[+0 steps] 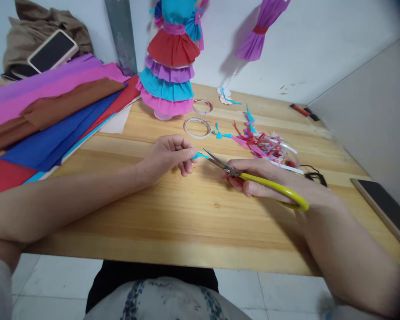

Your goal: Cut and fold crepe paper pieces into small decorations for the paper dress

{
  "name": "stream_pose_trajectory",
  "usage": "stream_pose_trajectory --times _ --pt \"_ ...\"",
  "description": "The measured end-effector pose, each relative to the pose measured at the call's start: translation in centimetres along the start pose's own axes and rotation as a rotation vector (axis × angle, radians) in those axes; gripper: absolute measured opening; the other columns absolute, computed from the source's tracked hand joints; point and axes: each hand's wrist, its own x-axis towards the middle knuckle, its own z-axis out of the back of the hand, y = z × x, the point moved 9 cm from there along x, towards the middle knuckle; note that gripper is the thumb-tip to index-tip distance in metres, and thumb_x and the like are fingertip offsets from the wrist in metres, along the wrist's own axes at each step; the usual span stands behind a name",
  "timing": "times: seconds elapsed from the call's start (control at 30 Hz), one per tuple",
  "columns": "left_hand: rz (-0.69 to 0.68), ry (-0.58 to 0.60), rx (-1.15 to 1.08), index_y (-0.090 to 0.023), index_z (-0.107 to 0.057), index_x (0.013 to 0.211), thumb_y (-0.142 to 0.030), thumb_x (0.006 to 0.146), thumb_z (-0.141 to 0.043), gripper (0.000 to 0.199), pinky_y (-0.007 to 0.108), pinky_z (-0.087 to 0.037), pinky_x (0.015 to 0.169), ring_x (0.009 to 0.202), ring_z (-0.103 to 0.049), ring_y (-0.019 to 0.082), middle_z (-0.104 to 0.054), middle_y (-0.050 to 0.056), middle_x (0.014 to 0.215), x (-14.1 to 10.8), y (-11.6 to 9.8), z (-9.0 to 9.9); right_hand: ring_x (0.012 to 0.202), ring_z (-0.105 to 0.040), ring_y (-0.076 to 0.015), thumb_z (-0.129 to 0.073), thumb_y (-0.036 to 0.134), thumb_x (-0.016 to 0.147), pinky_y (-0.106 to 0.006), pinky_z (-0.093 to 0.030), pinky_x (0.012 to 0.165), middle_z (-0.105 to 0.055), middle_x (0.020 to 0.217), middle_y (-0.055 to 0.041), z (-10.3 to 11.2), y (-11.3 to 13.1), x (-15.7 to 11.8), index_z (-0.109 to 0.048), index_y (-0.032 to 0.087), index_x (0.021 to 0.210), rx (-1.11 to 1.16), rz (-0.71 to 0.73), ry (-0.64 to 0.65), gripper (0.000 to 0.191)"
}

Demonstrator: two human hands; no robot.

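Between the thumb and fingers of my left hand [173, 155] is a small strip of turquoise paper [200, 155]. My right hand [256, 175] grips yellow-handled scissors [273, 184]. Their narrow metal blades are slightly parted and point left, with the tips at the paper strip. Whether the blades are cutting into it I cannot tell. Both hands are just above the wooden table [173, 222]. Behind them lie two rolls of tape, one a flat ring [197, 127] nearest my left hand.
Layered crepe paper sheets [70, 111] spread across the left, with a phone [53, 51] behind. A tiered paper dress [171, 58] stands at the back. Paper scraps [270, 146] are heaped behind my right hand. Another phone [386, 209] lies at the right edge.
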Motion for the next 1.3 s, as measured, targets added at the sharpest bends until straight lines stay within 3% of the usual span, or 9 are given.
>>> stream_pose_trajectory --times 0.23,0.8,1.3 --pt "-0.002 0.004 -0.017 -0.015 -0.065 0.064 -0.023 0.077 -0.071 0.016 0.021 -0.043 0.044 0.041 -0.055 0.01 -0.065 0.002 0.051 0.0 0.2 -0.1 0.07 -0.042 -0.0145 -0.05 0.057 0.096 -0.028 -0.035 0.061 -0.047 0.077 0.0003 -0.3 -0.6 -0.1 -0.053 0.019 0.087 -0.045 -0.015 0.017 0.039" --pt "-0.007 0.016 -0.03 -0.015 -0.064 0.066 -0.024 0.077 -0.072 0.017 0.021 -0.044 0.045 0.042 -0.056 0.01 -0.065 0.002 0.052 0.1 0.4 0.0 0.057 -0.037 -0.0105 -0.053 0.058 0.095 -0.024 -0.029 0.049 -0.04 0.069 0.0036 -0.7 -1.5 0.0 -0.051 0.02 0.083 0.061 -0.105 0.006 0.04" --pt "-0.005 0.004 -0.058 -0.014 -0.064 0.065 -0.022 0.077 -0.07 0.016 0.021 -0.045 0.043 0.041 -0.056 0.01 -0.065 0.002 0.051 0.1 0.5 0.0 0.054 -0.034 -0.0091 -0.055 0.057 0.094 -0.022 -0.027 0.046 -0.038 0.064 0.0052 -0.3 -0.6 0.2 -0.049 0.02 0.076 0.037 0.009 -0.027 0.042"
